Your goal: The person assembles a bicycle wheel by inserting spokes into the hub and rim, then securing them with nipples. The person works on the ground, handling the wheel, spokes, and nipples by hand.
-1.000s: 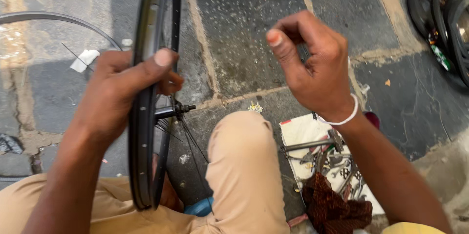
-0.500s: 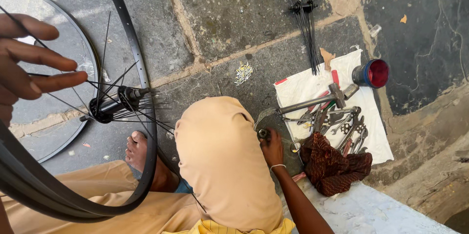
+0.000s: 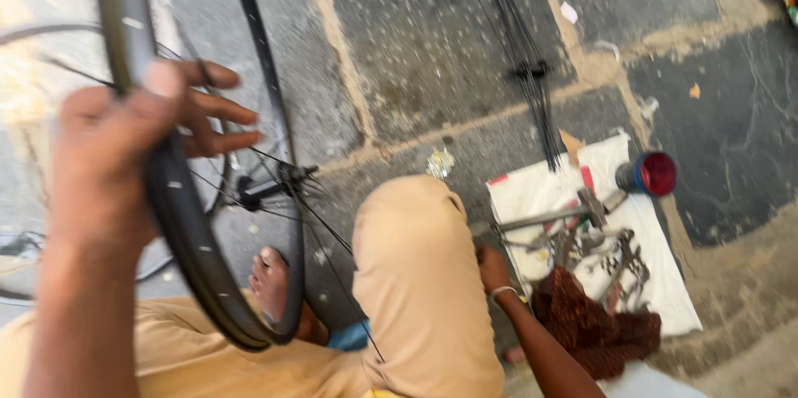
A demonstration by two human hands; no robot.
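My left hand (image 3: 125, 157) grips the black rim of a bicycle wheel (image 3: 187, 232), thumb over the top and fingers spread on the far side. The wheel stands upright in front of my left leg, its hub (image 3: 278, 182) and thin spokes showing. My right hand (image 3: 492, 269) is down low beside my bent right knee (image 3: 416, 257), at the edge of a white cloth (image 3: 665, 281) that carries several metal tools (image 3: 582, 240). Most of that hand is hidden by the knee, so its fingers cannot be read.
A red-capped round tin (image 3: 648, 173) sits on the cloth's far edge, a dark red rag (image 3: 594, 323) at its near edge. A bundle of loose black spokes (image 3: 532, 74) lies on the stone paving. My bare foot (image 3: 270, 281) rests under the wheel.
The wheel has turned from face-on to nearly edge-on, and my left hand now wraps its rim. My right hand stays low by the knee near the tools.
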